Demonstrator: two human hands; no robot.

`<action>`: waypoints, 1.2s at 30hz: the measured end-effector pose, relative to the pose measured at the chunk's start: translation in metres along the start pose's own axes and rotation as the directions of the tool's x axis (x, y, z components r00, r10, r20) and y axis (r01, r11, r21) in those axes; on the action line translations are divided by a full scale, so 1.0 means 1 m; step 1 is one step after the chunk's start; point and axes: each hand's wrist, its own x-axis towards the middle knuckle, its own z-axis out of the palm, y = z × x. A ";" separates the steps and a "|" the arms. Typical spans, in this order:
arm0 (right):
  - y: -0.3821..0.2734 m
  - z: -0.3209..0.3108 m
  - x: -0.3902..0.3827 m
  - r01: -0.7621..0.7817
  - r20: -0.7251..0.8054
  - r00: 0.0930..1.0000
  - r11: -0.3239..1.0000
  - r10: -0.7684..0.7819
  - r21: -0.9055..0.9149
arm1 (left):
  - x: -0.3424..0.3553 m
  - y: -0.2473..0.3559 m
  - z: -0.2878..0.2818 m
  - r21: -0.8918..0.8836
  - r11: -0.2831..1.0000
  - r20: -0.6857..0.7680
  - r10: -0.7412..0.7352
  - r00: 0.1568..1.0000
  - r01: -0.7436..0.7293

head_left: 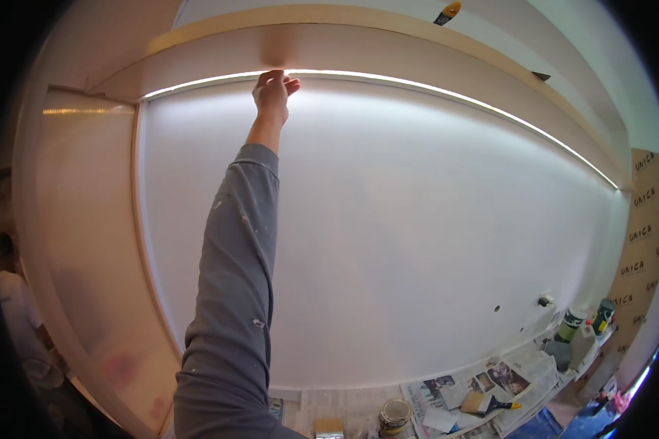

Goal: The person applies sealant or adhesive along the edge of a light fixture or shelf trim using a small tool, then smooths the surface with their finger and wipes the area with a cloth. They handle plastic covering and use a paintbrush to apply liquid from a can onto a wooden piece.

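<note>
My left hand (273,95) is raised high, at the end of an arm in a grey, paint-flecked sleeve. Its fingertips pinch together at a glowing light strip (373,74) along the lower edge of a long pale ledge (388,53). Whatever lies between the fingers, if anything, is too small to make out; a couple of fingers curl off to the right. Below the strip spreads a smooth white wall panel (388,219). My right hand does not show.
A yellow-handled brush (447,13) sticks out over the ledge. Below, newspapers (523,377) carry a wide paintbrush (483,403), with an open tin (395,415) nearby. Green containers (570,324) stand right, by wires (545,300) at the wall. Another person (18,300) is at far left.
</note>
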 end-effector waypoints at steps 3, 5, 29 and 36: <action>0.002 0.000 -0.002 -0.002 0.011 1.000 1.000 0.002 -0.014 | -0.010 -0.004 -0.002 0.023 0.999 0.004 -0.031 0.999 0.031; 0.004 -0.002 0.000 0.003 0.019 1.000 1.000 -0.003 -0.023 | -0.008 -0.002 -0.007 -0.102 0.990 -0.039 -0.097 0.994 0.093; 0.011 0.003 0.000 0.167 -0.024 0.985 0.977 -0.172 -0.131 | -0.074 -0.044 -0.005 0.307 0.926 0.177 0.170 0.969 -0.219; 0.007 0.001 0.001 0.075 0.010 0.997 0.994 -0.075 -0.080 | -0.047 -0.011 0.016 0.396 0.917 0.109 0.000 0.994 -0.044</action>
